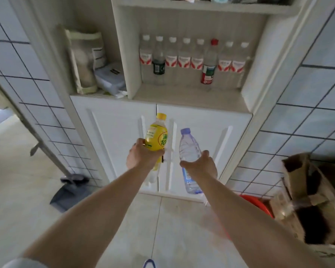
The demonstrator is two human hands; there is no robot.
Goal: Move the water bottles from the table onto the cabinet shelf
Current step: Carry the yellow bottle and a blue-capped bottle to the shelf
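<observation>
A yellow bottle point(156, 135) is held in the left hand point(141, 156). The fingers are curled round its lower part, and its yellow cap is pointed up. A clear bottle point(189, 151) with a pale purple cap is held in the right hand point(200, 165). The thumb and fingers are wrapped round its middle, and it is tilted a little to the left at the top. The two bottles are held side by side, close but apart, in front of the white cabinet doors point(191, 136).

Above the doors, the cabinet shelf point(191, 97) can be seen. A row of bottles point(184, 60) is stood upright at the far back of it. Most have white caps and red and white labels. One with a dark label point(159, 62) is near the left end. One taller bottle with a red cap point(209, 62) is placed a bit to the right of the middle. The near part of the shelf is bare.

In the open space to the left of the shelf, a cloth bag point(83, 60) and a pale box point(110, 77) are kept.

On the floor to the left, a grey dustpan point(70, 192) is leaned by the tiled wall point(37, 78). On the near right, a brown cardboard box point(315, 194) and a red tub point(257, 204) are seen.
</observation>
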